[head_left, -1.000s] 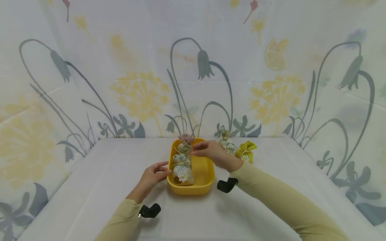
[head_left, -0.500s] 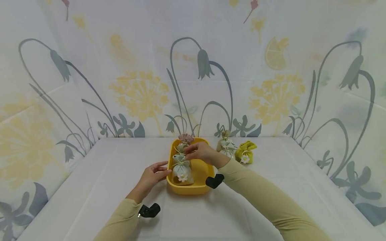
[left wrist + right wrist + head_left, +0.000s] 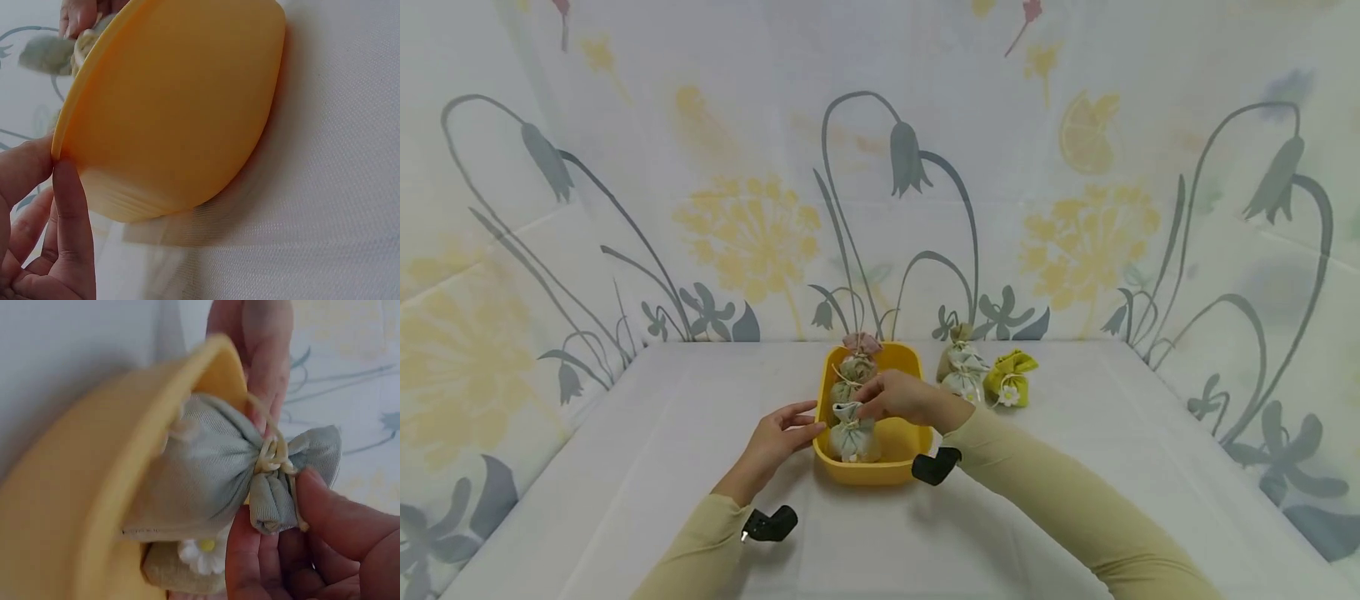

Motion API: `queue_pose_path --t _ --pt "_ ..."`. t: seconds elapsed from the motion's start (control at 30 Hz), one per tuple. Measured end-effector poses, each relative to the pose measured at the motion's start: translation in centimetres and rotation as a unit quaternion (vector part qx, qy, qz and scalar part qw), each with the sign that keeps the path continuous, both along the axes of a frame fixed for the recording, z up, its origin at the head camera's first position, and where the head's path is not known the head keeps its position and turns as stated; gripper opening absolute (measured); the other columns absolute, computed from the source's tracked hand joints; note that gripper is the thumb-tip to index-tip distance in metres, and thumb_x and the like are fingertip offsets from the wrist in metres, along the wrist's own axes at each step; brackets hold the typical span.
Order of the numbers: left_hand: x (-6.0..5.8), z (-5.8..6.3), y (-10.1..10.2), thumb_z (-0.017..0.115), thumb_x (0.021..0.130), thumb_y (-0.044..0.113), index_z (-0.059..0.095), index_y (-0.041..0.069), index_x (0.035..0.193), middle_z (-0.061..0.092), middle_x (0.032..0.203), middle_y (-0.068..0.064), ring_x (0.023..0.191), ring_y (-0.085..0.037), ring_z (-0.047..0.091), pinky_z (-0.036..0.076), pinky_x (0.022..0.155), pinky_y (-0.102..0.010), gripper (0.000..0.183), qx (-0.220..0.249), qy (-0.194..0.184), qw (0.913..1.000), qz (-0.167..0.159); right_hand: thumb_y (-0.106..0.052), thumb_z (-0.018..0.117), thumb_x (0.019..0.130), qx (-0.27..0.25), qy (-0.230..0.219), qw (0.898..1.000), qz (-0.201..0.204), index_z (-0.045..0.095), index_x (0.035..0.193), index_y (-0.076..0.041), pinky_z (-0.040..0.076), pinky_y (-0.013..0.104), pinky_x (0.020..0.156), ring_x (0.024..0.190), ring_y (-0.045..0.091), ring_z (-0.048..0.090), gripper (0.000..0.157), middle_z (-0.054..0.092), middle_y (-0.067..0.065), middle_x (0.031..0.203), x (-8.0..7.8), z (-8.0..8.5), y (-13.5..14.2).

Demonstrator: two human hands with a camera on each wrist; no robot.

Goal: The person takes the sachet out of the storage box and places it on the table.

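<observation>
Roughly upright pouch, neck up, tight between right fingers, left fingers around tub rim.

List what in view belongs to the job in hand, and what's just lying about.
In the job:
yellow tub, held at the rim by the left hand
blue-grey bag, its neck pinched by the right hand
olive bag and pink bag, behind it

Seemingly just lying about, outside the yellow tub:
yellow-green bag
whitish bag
tan bag
</observation>
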State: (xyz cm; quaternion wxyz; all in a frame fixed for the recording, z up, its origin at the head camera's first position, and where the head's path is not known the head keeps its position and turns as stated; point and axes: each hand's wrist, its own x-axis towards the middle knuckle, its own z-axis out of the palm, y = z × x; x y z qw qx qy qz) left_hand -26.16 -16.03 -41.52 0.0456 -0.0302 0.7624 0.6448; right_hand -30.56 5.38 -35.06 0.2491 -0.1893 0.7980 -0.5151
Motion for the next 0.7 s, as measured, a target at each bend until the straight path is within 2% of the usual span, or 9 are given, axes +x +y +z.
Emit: queue_pose_path --t 0.13,0.27,0.47,0.7 --pt "-0.1 -0.1 -0.1 0.072 0.083 0.016 0.054 0.004 0.128 0.058 0.108 -0.014 0.092 -0.020 0.062 0.053 0.081 -0.033 0.050 0.006 0.000 1.0000 0.000 0.000 0.065 0.085 -0.010 0.019 1.000 0.023 0.067 0.100 0.007 0.053 0.028 0.076 0.077 0.013 0.058 0.016 0.066 0.004 0.087 1.2 -0.1 0.5" --pt "-0.1 -0.2 0.0 0.070 0.084 0.013 0.054 0.003 0.128 0.058 0.108 -0.014 0.092 -0.021 0.061 0.053 0.081 -0.033 0.048 0.010 -0.003 0.9999 0.003 0.000 0.064 0.085 -0.024 0.026 0.999 0.021 0.067 0.100 0.007 0.053 0.029 0.078 0.079 0.012 0.058 0.017 0.066 0.003 0.087 2.2 -0.1 1.2" --pt "-0.2 -0.2 0.1 0.070 0.084 0.013 0.054 0.003 0.128 0.058 0.108 -0.014 0.091 -0.020 0.061 0.053 0.081 -0.032 0.048 0.008 -0.004 0.9999 0.007 -0.003 0.062 0.087 -0.055 0.002 0.998 -0.031 0.066 0.104 0.005 0.050 0.032 0.085 0.085 0.014 0.056 0.019 0.063 0.004 0.091 3.6 0.0 2.6" --pt "0.0 -0.2 0.2 0.070 0.084 0.013 0.055 0.003 0.127 0.058 0.108 -0.014 0.090 -0.019 0.061 0.054 0.080 -0.033 0.046 0.009 -0.003 0.9999 0.011 -0.008 0.062 0.089 -0.096 -0.001 0.991 -0.099 0.064 0.106 0.003 0.045 0.035 0.089 0.092 0.019 0.053 0.020 0.062 0.005 0.097 5.4 0.7 4.0"
